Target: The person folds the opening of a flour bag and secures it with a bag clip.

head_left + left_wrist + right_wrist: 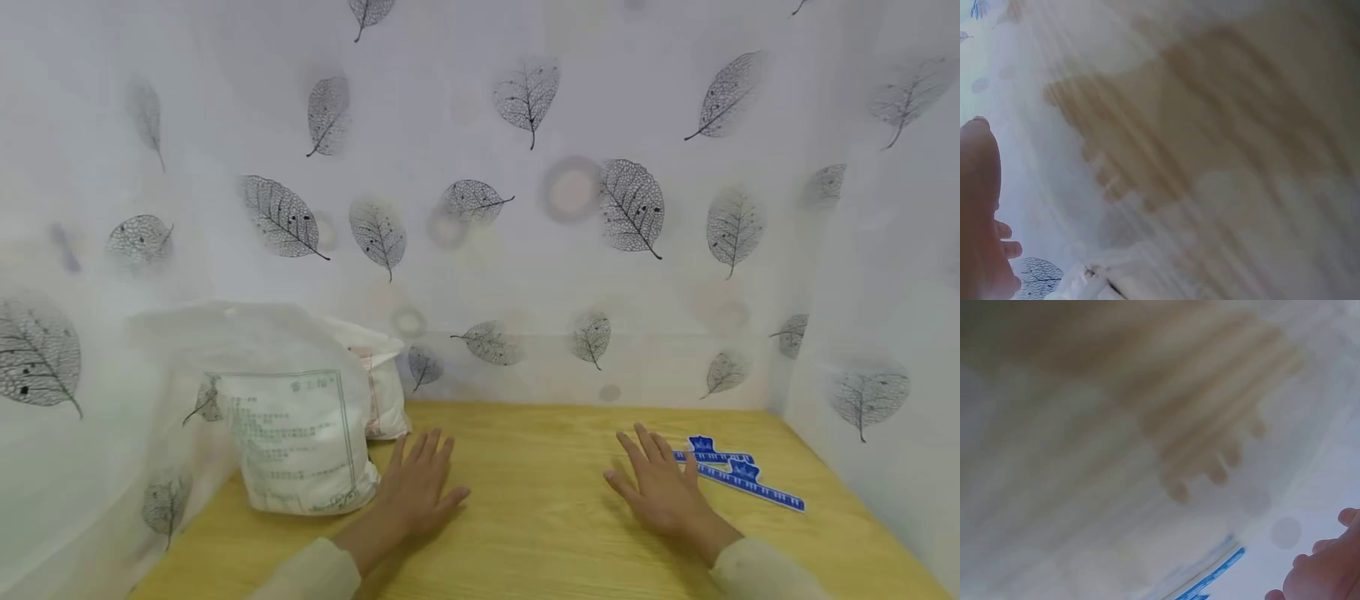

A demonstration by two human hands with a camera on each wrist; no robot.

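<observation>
My left hand lies palm down with its fingers straight over the wooden tabletop, just right of a white plastic bag with printed text. Behind that bag stands a second white bag with reddish print, close by the left fingertips. Toward the right, my right hand is also flat, fingers spread, and holds nothing. Beside its little finger lie two blue strips with piano-key print and crest-shaped tabs, a front strip and a back strip, partly behind the hand. The right wrist view shows one blue strip; both wrist views are hazy.
A yellow wood-grain table lies beneath both hands. Whitish sheeting with dark leaf prints stands behind it and along both sides. The bags take up the left back part of the table.
</observation>
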